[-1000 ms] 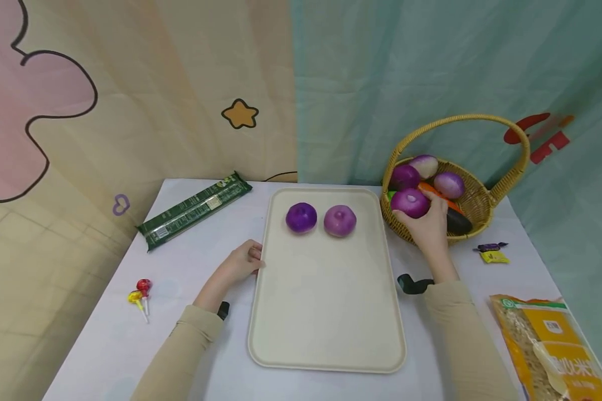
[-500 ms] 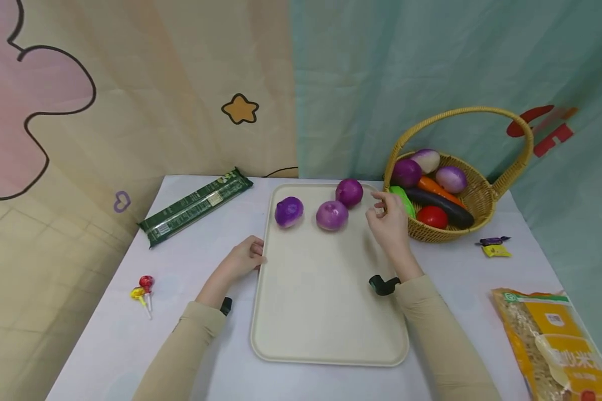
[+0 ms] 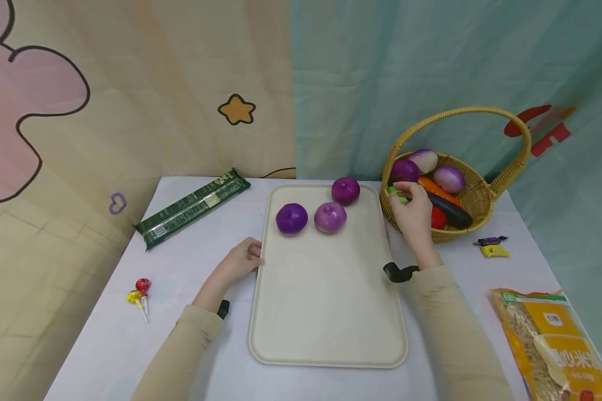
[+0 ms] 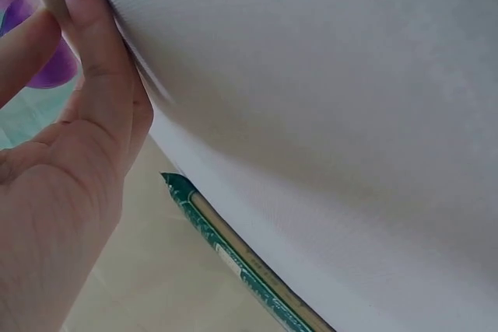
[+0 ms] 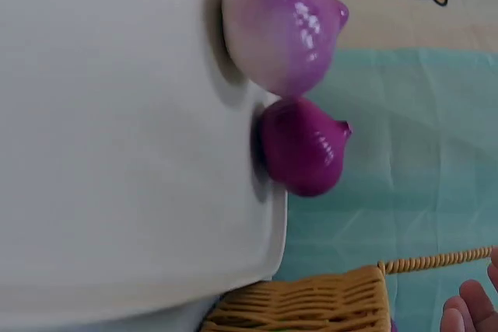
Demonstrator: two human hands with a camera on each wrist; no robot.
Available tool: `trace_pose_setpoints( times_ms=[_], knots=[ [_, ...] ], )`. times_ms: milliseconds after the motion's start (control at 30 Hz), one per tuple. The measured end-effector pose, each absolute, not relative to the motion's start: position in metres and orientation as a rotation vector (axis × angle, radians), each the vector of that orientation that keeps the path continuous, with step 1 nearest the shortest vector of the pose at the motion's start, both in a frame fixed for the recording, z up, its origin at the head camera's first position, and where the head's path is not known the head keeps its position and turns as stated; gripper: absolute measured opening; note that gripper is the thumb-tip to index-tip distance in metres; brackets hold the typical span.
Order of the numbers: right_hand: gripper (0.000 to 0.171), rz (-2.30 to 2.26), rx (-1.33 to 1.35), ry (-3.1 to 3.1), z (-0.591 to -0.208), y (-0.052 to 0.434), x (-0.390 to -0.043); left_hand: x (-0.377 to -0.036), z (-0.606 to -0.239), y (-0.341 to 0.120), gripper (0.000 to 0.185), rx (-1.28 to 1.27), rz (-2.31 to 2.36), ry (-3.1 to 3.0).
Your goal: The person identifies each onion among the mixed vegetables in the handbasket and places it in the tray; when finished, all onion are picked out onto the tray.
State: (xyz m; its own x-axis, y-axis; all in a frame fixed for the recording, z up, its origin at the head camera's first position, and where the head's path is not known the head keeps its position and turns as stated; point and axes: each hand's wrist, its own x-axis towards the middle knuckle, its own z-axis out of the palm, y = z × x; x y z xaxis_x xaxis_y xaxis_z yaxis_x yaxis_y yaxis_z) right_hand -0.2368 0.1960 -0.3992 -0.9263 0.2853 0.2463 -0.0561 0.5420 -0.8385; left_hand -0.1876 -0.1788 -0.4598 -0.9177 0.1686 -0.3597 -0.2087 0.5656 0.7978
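Pinching left grip (image 3: 242, 259): tray's (image 3: 327, 306) edge is held.
Right grip (image 3: 414, 210): placed over green vegetable (image 3: 393, 190); hold cannot be told.
Green vegetable: at basket's (image 3: 479, 195) left side; probably light, firm, slick; best taken mid-length.

Extended forward and inward from left forearm (image 3: 183, 348) through left wrist (image 3: 212, 291), roughly in line. Set in a pinch at left hand (image 3: 241, 260), with left thumb (image 4: 27, 52) opposed to bent fingers (image 4: 105, 68). Angled forward and inward along right forearm (image 3: 456, 328). Placed farther forward at right hand (image 3: 413, 214), palm down, with right thumb (image 3: 395, 207) and index finger (image 3: 406, 187) apart.
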Motion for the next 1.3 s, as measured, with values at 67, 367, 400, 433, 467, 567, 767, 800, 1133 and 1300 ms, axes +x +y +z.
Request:
trace_pose_setpoints(
  times_ms=[67, 367, 400, 433, 467, 567, 767, 800, 1133, 1300],
  knots=[
    [0.028, 1.342, -0.212, -2.407, -0.397, 0.203, -0.243, -0.187, -0.46, -0.179, 0.037, -0.034, 1.302, 2.407],
    [0.045, 1.349, -0.317, -2.371, -0.398, 0.225, -0.27, -0.186, -0.46, -0.179, 0.037, -0.037, 1.306, 2.414],
    [0.048, 1.361, -0.33, -2.366, -0.399, 0.225, -0.273, -0.186, -0.46, -0.179, 0.037, -0.036, 1.31, 2.413],
    [0.051, 1.374, -0.346, -2.363, -0.399, 0.226, -0.276, -0.185, -0.46, -0.18, 0.037, -0.034, 1.311, 2.413],
    [0.054, 1.39, -0.359, -2.355, -0.401, 0.226, -0.279, -0.185, -0.461, -0.18, 0.036, -0.037, 1.317, 2.412],
    [0.062, 1.436, -0.399, -2.345, -0.404, 0.226, -0.287, -0.185, -0.461, -0.18, 0.036, -0.036, 1.328, 2.405],
    [0.07, 1.468, -0.501, -2.366, -0.41, 0.227, -0.3, -0.185, -0.46, -0.179, 0.036, -0.056, 1.327, 2.387],
    [0.071, 1.464, -0.511, -2.37, -0.411, 0.228, -0.302, -0.185, -0.459, -0.179, 0.036, -0.057, 1.326, 2.388],
    [0.075, 1.441, -0.506, -2.439, -0.419, 0.233, -0.311, -0.183, -0.458, -0.179, 0.037, -0.049, 1.331, 2.393],
    [0.078, 1.395, -0.489, -2.489, -0.422, 0.233, -0.314, -0.184, -0.458, -0.179, 0.037, -0.032, 1.33, 2.399]
  ],
)
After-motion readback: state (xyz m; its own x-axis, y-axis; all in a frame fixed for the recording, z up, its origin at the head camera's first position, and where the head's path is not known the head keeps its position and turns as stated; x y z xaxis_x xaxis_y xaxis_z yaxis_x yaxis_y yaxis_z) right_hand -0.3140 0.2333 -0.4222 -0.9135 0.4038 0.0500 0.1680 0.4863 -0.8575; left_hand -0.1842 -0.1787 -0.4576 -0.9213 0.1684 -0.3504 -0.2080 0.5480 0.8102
